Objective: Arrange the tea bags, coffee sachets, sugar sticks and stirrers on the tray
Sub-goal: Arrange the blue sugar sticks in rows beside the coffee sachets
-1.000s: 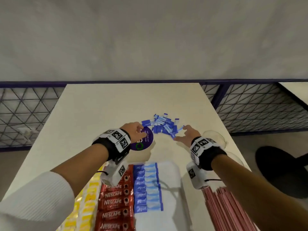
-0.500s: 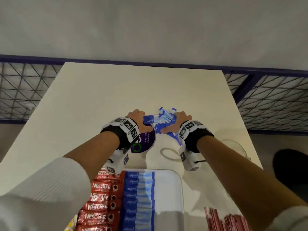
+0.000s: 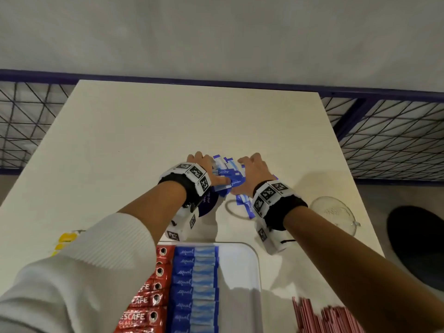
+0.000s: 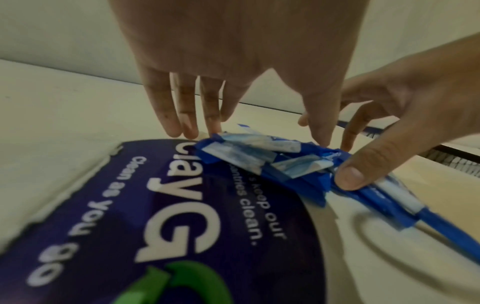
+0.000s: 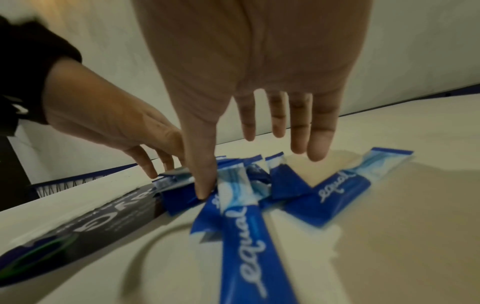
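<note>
Loose sugar sticks (image 3: pixel 227 175) heaped between both straight-fingered hands, left (image 3: pixel 204 168), right (image 3: pixel 255 171).

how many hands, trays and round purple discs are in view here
hands: 2 (left hand, right hand)
tray: 1
purple disc: 1
total: 4

Loose blue "equal" sugar sticks (image 3: pixel 228 175) lie heaped on the table beyond the white tray (image 3: pixel 254 265).

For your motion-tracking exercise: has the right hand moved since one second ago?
Yes. The right hand has moved left toward the purple round sticker, closing on the loose sugar sticks.
</note>
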`<move>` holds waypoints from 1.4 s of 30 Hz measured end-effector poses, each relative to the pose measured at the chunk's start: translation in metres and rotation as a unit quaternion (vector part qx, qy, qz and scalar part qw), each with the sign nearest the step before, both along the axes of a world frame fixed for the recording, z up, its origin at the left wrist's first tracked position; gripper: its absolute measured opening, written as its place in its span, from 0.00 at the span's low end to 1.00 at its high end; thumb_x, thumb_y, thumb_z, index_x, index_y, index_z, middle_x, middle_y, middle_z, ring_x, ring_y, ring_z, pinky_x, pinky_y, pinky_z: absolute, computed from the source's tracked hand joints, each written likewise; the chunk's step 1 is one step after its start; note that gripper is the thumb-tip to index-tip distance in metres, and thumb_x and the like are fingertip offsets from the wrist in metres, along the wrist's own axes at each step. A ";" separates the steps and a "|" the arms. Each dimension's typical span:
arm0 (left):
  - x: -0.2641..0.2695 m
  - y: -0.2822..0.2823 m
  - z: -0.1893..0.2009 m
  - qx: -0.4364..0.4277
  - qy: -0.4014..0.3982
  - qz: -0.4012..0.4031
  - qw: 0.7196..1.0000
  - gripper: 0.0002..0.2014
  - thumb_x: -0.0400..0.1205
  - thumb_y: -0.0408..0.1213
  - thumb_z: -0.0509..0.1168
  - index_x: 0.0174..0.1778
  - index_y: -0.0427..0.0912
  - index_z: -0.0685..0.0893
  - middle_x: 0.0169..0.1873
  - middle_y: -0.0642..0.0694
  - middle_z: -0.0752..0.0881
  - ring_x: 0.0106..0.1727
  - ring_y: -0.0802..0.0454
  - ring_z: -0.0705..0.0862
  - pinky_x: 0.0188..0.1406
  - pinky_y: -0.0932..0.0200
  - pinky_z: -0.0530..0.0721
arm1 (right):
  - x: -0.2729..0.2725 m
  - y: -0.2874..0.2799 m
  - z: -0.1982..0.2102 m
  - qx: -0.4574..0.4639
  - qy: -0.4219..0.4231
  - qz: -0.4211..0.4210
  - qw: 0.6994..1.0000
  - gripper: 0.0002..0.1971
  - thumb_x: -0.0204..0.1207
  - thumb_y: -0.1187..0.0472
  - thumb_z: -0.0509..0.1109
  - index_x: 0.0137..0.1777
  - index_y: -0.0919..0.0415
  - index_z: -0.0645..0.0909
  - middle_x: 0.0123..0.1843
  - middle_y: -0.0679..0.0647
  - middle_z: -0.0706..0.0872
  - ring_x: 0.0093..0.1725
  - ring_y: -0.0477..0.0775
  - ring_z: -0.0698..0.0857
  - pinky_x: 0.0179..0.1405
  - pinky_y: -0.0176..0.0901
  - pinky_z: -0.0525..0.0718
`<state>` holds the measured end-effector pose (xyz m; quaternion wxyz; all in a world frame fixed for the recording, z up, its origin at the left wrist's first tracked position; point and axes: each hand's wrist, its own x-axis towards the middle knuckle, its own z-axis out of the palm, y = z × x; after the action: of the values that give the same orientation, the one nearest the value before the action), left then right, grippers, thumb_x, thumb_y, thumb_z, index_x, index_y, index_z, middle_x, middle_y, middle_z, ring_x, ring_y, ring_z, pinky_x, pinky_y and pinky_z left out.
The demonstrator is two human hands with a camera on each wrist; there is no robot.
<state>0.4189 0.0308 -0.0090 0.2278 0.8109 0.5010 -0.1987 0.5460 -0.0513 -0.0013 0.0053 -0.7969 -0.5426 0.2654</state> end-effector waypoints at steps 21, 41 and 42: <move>0.013 -0.027 -0.010 -0.006 -0.012 -0.015 1.000 0.26 0.70 0.54 0.70 0.57 0.43 0.72 0.51 0.45 0.79 0.46 0.45 0.77 0.48 0.52 0.80 | -0.007 0.003 -0.011 -0.069 0.031 -0.060 0.995 0.17 0.79 0.57 0.66 0.32 0.61 0.65 0.32 0.53 0.70 0.30 0.52 0.72 0.23 0.36 0.63; -0.009 -0.031 0.009 -0.029 -0.179 0.083 0.980 0.18 0.87 0.44 0.51 0.65 0.33 0.70 0.55 0.33 0.84 0.52 0.37 0.82 0.51 0.51 0.76 | 0.011 -0.011 0.013 0.048 0.153 -0.137 0.977 0.29 0.82 0.52 0.60 0.79 0.64 0.59 0.73 0.64 0.74 0.69 0.64 0.75 0.61 0.47 0.74; -0.011 -0.030 0.012 -0.036 -0.206 0.105 0.972 0.18 0.87 0.44 0.51 0.65 0.33 0.70 0.54 0.32 0.84 0.50 0.38 0.82 0.50 0.51 0.76 | 0.011 -0.011 0.018 0.068 0.165 -0.144 0.973 0.29 0.82 0.52 0.60 0.79 0.64 0.59 0.72 0.64 0.75 0.69 0.64 0.76 0.61 0.47 0.74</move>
<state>0.4082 0.0007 0.0027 0.3748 0.7687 0.5178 -0.0208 0.5571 -0.0624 0.0168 0.1868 -0.8095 -0.4307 0.3526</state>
